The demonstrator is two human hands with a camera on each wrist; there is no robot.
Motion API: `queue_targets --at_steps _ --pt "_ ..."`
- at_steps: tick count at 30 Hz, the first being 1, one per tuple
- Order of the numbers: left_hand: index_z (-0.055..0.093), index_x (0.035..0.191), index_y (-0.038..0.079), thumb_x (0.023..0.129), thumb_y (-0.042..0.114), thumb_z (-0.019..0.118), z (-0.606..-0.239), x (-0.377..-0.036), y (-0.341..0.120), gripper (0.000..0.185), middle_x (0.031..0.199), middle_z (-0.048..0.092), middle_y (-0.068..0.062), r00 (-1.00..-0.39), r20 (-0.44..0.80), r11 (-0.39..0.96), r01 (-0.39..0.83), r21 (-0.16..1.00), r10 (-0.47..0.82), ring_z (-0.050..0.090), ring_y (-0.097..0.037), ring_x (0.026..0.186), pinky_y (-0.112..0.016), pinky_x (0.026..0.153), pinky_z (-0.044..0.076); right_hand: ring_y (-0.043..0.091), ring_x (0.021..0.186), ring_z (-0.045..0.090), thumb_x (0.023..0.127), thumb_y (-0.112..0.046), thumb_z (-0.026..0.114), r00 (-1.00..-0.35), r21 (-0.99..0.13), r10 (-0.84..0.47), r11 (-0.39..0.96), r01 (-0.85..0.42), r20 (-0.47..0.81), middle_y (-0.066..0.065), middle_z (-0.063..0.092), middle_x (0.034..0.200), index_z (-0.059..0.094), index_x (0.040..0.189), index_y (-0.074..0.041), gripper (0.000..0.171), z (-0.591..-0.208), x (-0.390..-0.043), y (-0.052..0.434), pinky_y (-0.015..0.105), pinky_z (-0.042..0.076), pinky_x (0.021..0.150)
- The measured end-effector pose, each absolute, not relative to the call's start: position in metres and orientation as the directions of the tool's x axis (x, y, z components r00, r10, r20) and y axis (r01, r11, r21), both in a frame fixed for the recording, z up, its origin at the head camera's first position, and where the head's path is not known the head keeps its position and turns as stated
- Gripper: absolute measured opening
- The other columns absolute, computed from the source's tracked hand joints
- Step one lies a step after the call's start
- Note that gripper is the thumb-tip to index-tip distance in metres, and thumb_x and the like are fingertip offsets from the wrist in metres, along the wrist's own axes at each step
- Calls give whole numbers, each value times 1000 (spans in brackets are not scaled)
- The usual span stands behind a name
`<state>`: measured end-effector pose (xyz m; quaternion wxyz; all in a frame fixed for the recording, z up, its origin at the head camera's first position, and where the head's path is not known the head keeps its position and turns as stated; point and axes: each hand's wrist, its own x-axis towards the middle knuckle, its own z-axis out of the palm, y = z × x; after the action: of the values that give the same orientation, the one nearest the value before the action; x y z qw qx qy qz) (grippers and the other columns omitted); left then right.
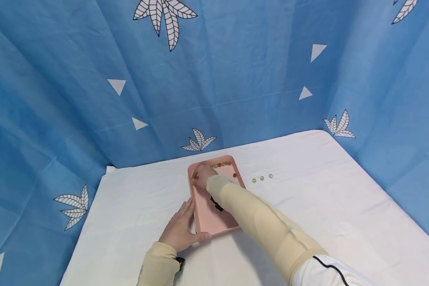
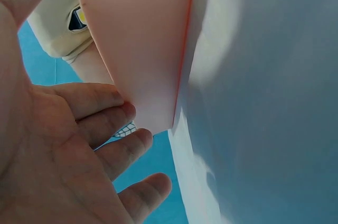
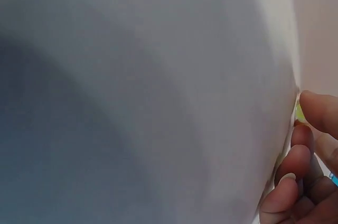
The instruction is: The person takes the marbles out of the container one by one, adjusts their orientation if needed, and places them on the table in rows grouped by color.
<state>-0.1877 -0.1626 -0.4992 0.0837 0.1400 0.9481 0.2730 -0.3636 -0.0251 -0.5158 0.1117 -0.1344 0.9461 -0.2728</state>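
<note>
A pink tray lies on the white-covered table. Inside it, at the far left corner, my right hand pinches a yellow-green marble between thumb and fingertip; a brownish bit shows beside it, partly hidden. Along the far wall runs a row of several green and brown marbles, its left end covered by the hand. One brown marble sits by the right wall. My left hand rests against the tray's near left corner, fingers straight along the left side, thumb at the near edge.
Three green marbles lie on the white cloth to the right of the tray. A blue curtain with leaf prints hangs behind the table and at both sides. My right forearm crosses over the tray's right part.
</note>
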Motion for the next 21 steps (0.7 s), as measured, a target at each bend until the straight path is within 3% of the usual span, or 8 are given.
queue_targets --at_steps 7,13,17,21 --pt "23 153 9 63 62 81 -497 -188 -163 119 160 18 -4 -945 -84 811 222 541 315 17 -33 145 -52 113 26 6 92 61 91 -28 68 -932 -534 -330 820 -205 -150 -10 67 105 76 100 -23 13 -509 -357 -25 25 52 82" --pt "23 153 9 63 62 80 -495 -186 -165 119 160 18 -5 -945 -75 801 227 554 319 17 -33 145 -52 113 26 7 95 61 92 -28 67 -919 -531 -353 820 -214 -175 -8 64 118 72 110 -25 20 -493 -348 -19 26 53 81" --pt "23 153 10 63 62 81 -496 -185 -166 119 160 18 -4 -946 -78 808 224 544 315 17 -32 145 -51 114 26 9 104 57 92 -35 65 -912 -483 -367 841 -242 -181 -10 60 126 67 118 -35 25 -474 -344 -12 37 49 90" --pt "23 154 11 64 63 80 -497 -186 -165 118 160 18 -3 -945 -81 818 228 528 316 18 -32 145 -50 114 26 11 104 56 94 -37 61 -899 -489 -404 826 -280 -168 -10 61 121 64 123 -37 29 -452 -340 1 48 43 91"
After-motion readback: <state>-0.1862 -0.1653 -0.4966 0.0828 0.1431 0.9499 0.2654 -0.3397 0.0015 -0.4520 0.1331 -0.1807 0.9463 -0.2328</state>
